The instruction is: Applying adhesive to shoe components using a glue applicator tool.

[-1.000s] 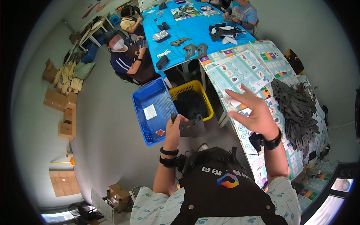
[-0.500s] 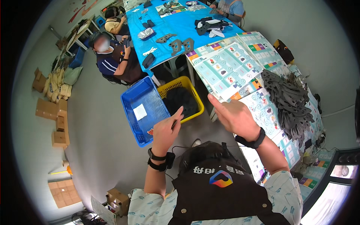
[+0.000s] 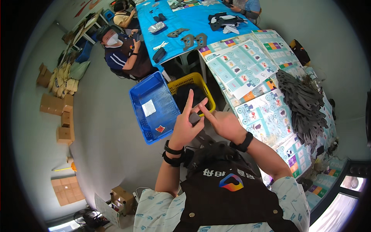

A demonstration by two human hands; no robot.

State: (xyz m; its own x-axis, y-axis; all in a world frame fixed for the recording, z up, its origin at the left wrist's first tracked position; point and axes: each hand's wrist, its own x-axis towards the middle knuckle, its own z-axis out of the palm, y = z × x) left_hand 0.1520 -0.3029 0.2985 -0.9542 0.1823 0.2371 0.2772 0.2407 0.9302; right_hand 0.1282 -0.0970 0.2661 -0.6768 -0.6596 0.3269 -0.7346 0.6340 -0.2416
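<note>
My left hand [image 3: 184, 129] is raised in front of my chest, its index finger pointing up. Between its thumb and fingers sits a small dark grey piece [image 3: 194, 118], its kind not clear. My right hand [image 3: 228, 125] meets it from the right, index finger stretched out so its tip reaches the left fingers. The right hand's other fingers are folded and partly hidden, and nothing shows in them. Beyond both hands stands a yellow basket [image 3: 211, 101] with black material [image 3: 188, 94] inside. Against it leans a blue crate [image 3: 143, 87] holding a white sheet [image 3: 148, 108] and a small red piece [image 3: 160, 128].
To the right, a table covered with printed sheets [image 3: 239, 67] bears a heap of dark grey flat parts [image 3: 301, 104]. Ahead, a blue-covered table [image 3: 174, 50] carries grey cut-out parts [image 3: 188, 41]. A masked co-worker [image 3: 123, 50] sits at its left side; others sit farther off.
My hands have come together: the right moved left and down to the left hand, and the left moved right. The grey piece now shows in the left hand. The view has shifted slightly.
</note>
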